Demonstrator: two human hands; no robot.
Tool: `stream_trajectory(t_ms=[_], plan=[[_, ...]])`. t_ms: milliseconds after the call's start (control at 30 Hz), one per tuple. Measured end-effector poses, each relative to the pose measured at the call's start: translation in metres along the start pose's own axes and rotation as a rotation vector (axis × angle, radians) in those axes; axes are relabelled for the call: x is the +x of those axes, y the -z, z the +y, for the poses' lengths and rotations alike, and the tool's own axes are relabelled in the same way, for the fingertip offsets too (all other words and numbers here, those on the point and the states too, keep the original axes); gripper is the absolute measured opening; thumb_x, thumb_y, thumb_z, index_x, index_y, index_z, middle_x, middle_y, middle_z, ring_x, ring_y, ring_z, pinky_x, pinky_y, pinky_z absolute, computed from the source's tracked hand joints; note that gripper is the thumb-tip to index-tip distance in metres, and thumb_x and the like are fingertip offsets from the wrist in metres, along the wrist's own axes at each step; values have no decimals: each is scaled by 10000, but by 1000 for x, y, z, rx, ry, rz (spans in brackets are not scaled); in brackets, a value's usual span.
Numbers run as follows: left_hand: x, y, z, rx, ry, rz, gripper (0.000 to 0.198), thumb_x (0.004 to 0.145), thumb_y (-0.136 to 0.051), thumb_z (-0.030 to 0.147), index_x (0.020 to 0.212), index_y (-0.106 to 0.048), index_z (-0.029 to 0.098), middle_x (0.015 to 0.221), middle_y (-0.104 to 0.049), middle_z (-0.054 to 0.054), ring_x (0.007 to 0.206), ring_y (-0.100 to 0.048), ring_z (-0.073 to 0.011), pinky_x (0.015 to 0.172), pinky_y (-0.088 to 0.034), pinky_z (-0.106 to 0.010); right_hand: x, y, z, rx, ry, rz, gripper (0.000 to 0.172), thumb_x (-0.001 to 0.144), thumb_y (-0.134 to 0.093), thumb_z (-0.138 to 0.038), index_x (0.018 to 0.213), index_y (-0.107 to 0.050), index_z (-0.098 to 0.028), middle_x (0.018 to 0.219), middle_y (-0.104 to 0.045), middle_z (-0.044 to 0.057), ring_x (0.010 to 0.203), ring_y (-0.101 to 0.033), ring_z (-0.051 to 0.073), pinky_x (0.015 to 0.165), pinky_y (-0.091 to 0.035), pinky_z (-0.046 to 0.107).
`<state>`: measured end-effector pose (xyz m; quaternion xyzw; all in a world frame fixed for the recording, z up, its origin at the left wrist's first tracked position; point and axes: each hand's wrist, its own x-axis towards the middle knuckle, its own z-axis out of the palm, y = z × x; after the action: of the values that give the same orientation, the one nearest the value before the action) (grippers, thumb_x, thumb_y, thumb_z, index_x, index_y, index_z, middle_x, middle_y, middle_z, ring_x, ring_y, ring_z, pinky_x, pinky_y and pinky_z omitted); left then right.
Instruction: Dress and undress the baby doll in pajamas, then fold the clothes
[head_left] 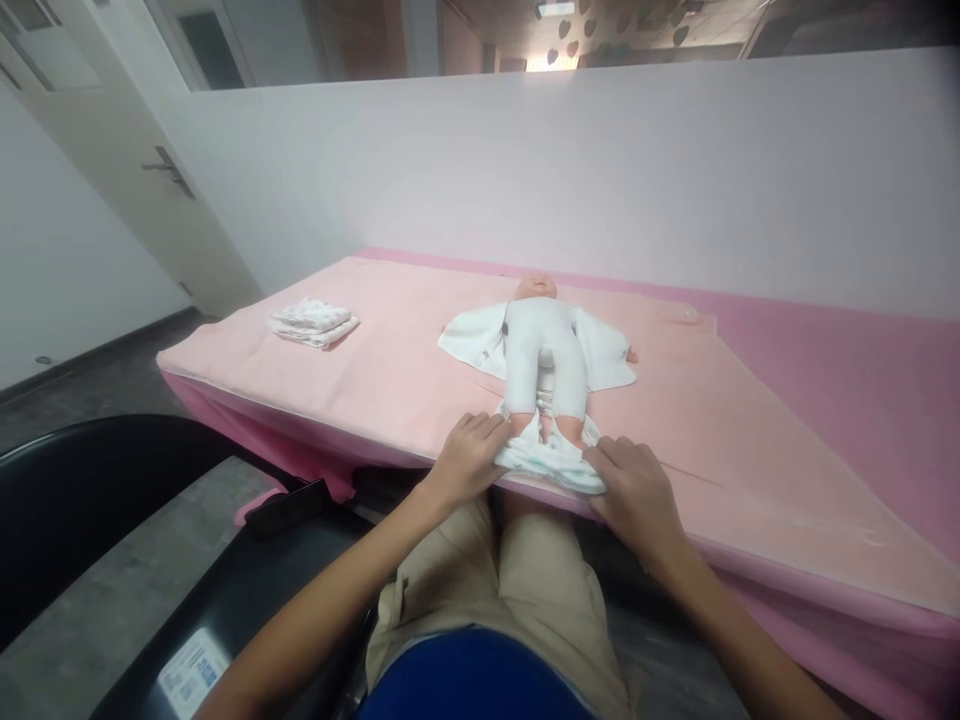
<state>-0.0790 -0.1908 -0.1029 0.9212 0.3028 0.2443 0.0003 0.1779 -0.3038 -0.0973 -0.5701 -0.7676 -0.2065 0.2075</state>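
Note:
A baby doll (545, 335) lies on its back on the pink-covered table, head toward the wall, feet toward me. White cloth covers its torso and upper legs, and a white garment (474, 332) spreads out under its arms. Around its lower legs sits a white pull-up diaper (551, 463), with the feet passing through it. My left hand (474, 452) has its fingers closed on the diaper's left edge. On the opposite edge, my right hand (628, 485) grips it the same way. The doll's feet are mostly hidden by the diaper.
A folded stack of white patterned cloth (313, 323) rests on the left of the table (390, 360). A black chair (247, 570) with a dark phone-like object (287, 508) on it stands at my left. Behind the table runs a white wall (525, 180).

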Motion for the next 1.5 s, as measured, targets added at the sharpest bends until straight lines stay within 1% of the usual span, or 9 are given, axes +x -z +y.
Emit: stream_trajectory(t_ms=[233, 433, 600, 700, 833, 1067, 1267, 1367, 1500], plan=[[-15, 8, 16, -58, 23, 75, 218, 1075, -506, 369, 1039, -650, 209, 911, -725, -98, 848, -637, -259, 767, -440, -413, -8, 16, -22, 132, -70, 9, 99, 1012, -573, -203, 928, -607, -243, 879, -677, 105, 828, -546, 285, 734, -354, 399], [-31, 47, 40, -270, -44, 17, 253, 1041, -597, 455, 973, -607, 212, 927, -742, -60, 847, -683, -226, 734, -448, -376, -23, 46, -29, 295, -26, -90, 136, 916, -571, -128, 844, -541, -238, 813, -628, 50, 753, -536, 238, 683, -358, 352], [-33, 94, 55, -456, -95, -84, 299, 908, -774, 446, 974, -597, 214, 929, -732, -35, 860, -695, -219, 778, -498, -344, -17, 99, -37, 424, 25, -103, 160, 956, -544, -182, 819, -558, -263, 835, -690, 43, 730, -616, 236, 640, -449, 350], [-8, 132, 52, -494, -157, -141, 256, 894, -767, 400, 967, -601, 220, 901, -714, -25, 822, -674, -203, 757, -502, -323, 12, 138, -29, 453, 57, -81, 172, 994, -582, -321, 825, -591, -298, 810, -711, 23, 684, -648, 244, 571, -498, 359], [62, 177, 29, -403, -229, -138, 266, 912, -725, 438, 1013, -602, 224, 964, -720, -49, 855, -663, -216, 730, -488, -319, 79, 176, 1, 381, 27, -48, 220, 971, -645, -489, 847, -652, -307, 749, -688, 0, 584, -616, 217, 452, -446, 329], [169, 228, -10, -177, -240, -172, 666, 731, -884, 659, 1115, -585, 204, 1049, -670, -91, 932, -637, -266, 745, -429, -347, 188, 191, 64, 44, -86, -200, 779, 757, -575, -1007, 837, -612, -233, 732, -629, 46, 566, -501, 183, 519, -328, 334], [207, 254, -15, -42, -260, 5, 475, 1102, -435, 585, 888, -593, 191, 889, -596, -60, 789, -440, -128, 770, -342, -363, 227, 199, 80, -44, -134, -47, 677, 1056, -320, -784, 970, -700, -231, 844, -680, 76, 750, -561, 217, 720, -372, 391], [219, 256, -20, 27, -320, 88, 405, 1089, -491, 514, 804, -562, 235, 830, -583, -38, 755, -416, -138, 746, -336, -358, 237, 201, 83, -97, -172, -30, 542, 1047, -451, -714, 1113, -733, -255, 873, -700, 84, 743, -580, 228, 731, -388, 400], [225, 256, -30, 142, -289, 74, 347, 1037, -567, 534, 1005, -691, 212, 946, -700, -69, 782, -525, -180, 736, -376, -365, 241, 197, 96, -271, -196, -163, 602, 1002, -496, -761, 1176, -745, -241, 822, -698, 89, 631, -518, 215, 663, -386, 391]])
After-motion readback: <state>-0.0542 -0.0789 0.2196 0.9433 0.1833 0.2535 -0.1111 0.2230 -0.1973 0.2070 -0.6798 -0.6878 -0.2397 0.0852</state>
